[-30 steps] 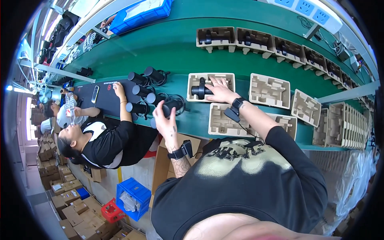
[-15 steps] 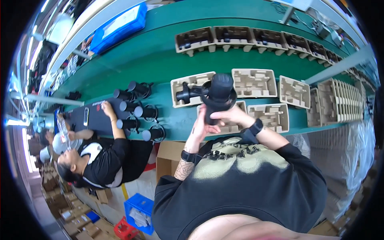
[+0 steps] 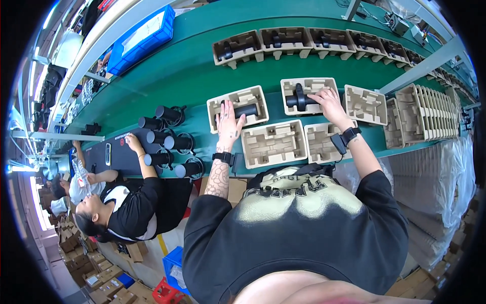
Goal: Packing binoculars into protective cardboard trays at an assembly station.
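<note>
My left hand [image 3: 229, 121] lies with its fingers stretched out on a black cylindrical device [image 3: 246, 111] in the left moulded pulp tray [image 3: 214, 126]. Part of that device is hidden under the hand. Farther right, my right hand [image 3: 331, 106] has its fingers bent round the end of another black device with a round flange [image 3: 300, 98]. This one lies on its side in the far middle pulp tray [image 3: 310, 82]. Nearer my body stand two pulp trays with nothing in their moulded hollows, a left one [image 3: 274, 145] and a right one [image 3: 319, 143].
To the right are a single pulp tray [image 3: 365, 105] and a nested stack of trays [image 3: 430, 114]. A row of filled trays [image 3: 286, 39] runs along the green bench's far side. Several black cylinders [image 3: 178, 142] stand at left, beside a seated co-worker [image 3: 131, 197]. A blue bin [image 3: 142, 40] lies beyond.
Both hands held a black device above the trays; they have parted. My left hand moved onto the left tray, my right to the far middle tray, where a flanged device now lies.
</note>
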`<action>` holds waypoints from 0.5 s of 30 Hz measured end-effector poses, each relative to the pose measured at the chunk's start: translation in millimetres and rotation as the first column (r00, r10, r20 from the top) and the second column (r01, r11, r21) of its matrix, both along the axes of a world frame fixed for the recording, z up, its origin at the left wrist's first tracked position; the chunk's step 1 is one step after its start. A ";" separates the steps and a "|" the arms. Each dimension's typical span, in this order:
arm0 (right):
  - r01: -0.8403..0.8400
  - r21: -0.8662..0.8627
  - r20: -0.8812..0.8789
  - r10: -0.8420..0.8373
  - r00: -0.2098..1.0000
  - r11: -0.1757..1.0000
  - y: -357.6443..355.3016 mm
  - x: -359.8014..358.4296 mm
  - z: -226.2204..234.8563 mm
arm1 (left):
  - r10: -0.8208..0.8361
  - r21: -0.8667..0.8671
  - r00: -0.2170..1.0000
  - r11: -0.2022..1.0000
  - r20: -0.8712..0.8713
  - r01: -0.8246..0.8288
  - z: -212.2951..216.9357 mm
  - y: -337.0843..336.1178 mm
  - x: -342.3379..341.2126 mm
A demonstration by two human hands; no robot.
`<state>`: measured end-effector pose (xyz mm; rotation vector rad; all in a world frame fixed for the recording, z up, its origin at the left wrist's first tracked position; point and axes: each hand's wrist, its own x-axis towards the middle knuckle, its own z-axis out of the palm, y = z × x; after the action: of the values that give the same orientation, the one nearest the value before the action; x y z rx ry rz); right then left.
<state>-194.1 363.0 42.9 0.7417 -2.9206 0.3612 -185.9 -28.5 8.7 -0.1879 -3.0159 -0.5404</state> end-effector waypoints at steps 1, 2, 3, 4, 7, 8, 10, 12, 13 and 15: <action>0.019 -0.042 -0.010 -0.020 1.000 0.999 -5.3 -4.6 -4.3 | 0.004 0.066 0.999 0.998 -0.045 -0.001 2.5 -5.3 0.1; 0.046 -0.082 -0.020 -0.047 0.999 0.996 -8.2 -9.7 -6.9 | 0.003 0.134 0.996 0.991 -0.092 0.009 12.5 -5.2 -2.8; 0.070 -0.122 -0.029 -0.074 0.997 0.990 -11.5 -12.5 -9.8 | 0.008 0.200 0.990 0.979 -0.139 0.020 22.8 -7.0 -2.6; 0.061 -0.125 -0.023 -0.065 0.998 0.990 -15.8 -13.6 -13.0 | 0.078 0.209 0.964 0.978 -0.254 -0.024 35.7 -16.1 10.5; 0.169 -0.437 0.030 -0.174 0.984 0.883 -26.2 -18.3 -14.5 | 0.389 0.299 0.764 0.916 -0.514 -0.266 92.9 -51.8 65.5; 0.162 -0.436 0.033 -0.164 0.986 0.885 -25.1 -29.5 -18.7 | 0.485 0.262 0.711 0.874 -0.508 -0.409 94.2 -70.7 83.1; 0.249 -0.264 -0.065 -0.275 0.959 0.932 -33.9 -61.1 -29.6 | 0.596 0.208 0.617 0.784 -0.513 -0.585 94.8 -88.6 111.7; 0.348 -0.029 0.000 -0.348 0.937 0.937 -47.8 -79.5 -17.9 | 0.659 0.033 0.750 0.752 -0.063 -0.658 89.6 -111.0 132.7; 0.315 -0.141 -0.020 -0.321 0.947 0.939 -42.8 -85.3 -21.0 | 0.625 -0.088 0.773 0.769 -0.110 -0.633 80.6 -112.8 140.1; 0.188 -0.444 0.016 -0.202 0.979 0.876 -69.2 -84.5 -9.6 | 0.626 -0.128 0.760 0.751 -0.176 -0.648 54.1 -123.1 145.3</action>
<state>-278.7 293.8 33.4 0.3755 -2.6886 0.9409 -40.6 -151.6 62.8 0.7588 -2.7365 -0.1697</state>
